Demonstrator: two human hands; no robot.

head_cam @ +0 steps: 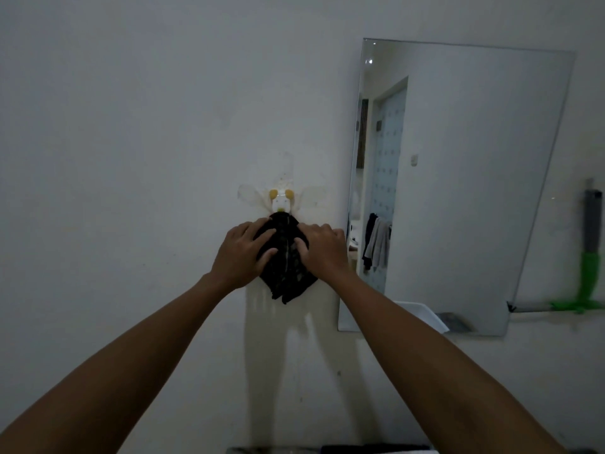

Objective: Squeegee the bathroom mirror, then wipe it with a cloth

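Cloth [284, 257]: dark, crumpled | hands: left [240, 253], right [322, 250] gripping

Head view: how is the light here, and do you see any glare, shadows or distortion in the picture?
Head view: dim and grey; small bright glints on the mirror near its top left corner; faint arm shadows on the wall below the black cloth; the wide lens makes the mirror's edges lean; the green squeegee looks soft at the right edge.
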